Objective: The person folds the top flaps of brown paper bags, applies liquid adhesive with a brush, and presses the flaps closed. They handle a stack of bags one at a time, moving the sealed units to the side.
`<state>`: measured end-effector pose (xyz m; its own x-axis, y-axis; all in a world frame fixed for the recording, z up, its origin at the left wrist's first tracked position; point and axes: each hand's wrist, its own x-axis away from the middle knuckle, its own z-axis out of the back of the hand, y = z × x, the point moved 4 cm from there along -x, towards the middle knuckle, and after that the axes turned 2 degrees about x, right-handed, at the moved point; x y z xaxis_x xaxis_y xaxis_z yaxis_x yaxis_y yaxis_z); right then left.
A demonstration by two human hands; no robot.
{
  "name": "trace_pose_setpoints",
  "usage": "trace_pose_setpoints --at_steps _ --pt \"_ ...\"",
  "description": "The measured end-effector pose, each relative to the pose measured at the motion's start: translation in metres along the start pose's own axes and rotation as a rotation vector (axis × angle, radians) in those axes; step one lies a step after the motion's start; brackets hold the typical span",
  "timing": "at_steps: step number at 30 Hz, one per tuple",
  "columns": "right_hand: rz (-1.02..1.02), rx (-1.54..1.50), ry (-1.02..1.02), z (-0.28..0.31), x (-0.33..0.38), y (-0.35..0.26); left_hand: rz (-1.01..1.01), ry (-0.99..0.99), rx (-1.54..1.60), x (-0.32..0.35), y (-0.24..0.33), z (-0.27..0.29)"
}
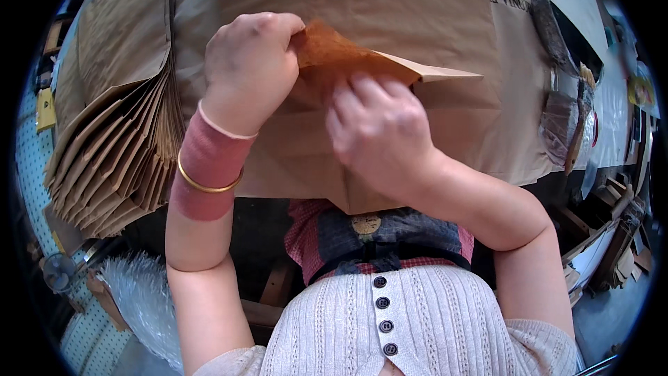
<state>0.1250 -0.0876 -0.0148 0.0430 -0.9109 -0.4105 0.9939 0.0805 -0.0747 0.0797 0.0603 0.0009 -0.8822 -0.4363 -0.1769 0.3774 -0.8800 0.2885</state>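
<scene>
A brown paper bag (431, 122) lies on the table before me, with its end partly raised and folded open. My left hand (250, 69) is closed, pinching the raised paper at the left of that fold. The inside of the fold shows a darker orange-brown. My right hand (379, 132) is at the front of the fold, its fingers bent against the paper and smeared by motion. Whether those fingers grip the paper is not clear. A pink wristband and a gold-coloured bangle (209, 184) are on my left forearm.
A fanned stack of folded brown paper bags (115, 160) hangs over the table's left edge. On the right lie a clear plastic packet (559, 122) and a brush-like tool (581, 111). A bundle of clear plastic (142, 299) is low at the left, near a small fan (58, 271).
</scene>
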Motion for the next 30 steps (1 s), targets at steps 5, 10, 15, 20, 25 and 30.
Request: trace_pose_setpoints --at_steps 5,10,15,20,25,30 --pt "0.047 0.001 -0.135 -0.004 0.003 -0.005 0.036 -0.108 0.030 -0.005 -0.011 -0.008" --pt "0.058 0.047 -0.198 0.003 0.000 -0.006 0.078 -0.276 -0.255 -0.010 0.004 0.002" --pt "0.152 0.140 -0.229 -0.010 0.013 -0.024 -0.030 -0.208 -0.137 -0.015 -0.019 -0.021" --pt "0.126 0.089 -0.380 -0.005 0.010 -0.025 -0.271 -0.198 -0.005 -0.034 0.022 -0.017" --pt "0.263 0.362 -0.264 -0.016 0.021 -0.037 -0.117 -0.066 0.011 -0.057 -0.013 -0.058" --pt "0.067 0.219 -0.754 0.027 0.032 0.017 -0.615 0.144 -0.488 -0.006 0.070 -0.016"
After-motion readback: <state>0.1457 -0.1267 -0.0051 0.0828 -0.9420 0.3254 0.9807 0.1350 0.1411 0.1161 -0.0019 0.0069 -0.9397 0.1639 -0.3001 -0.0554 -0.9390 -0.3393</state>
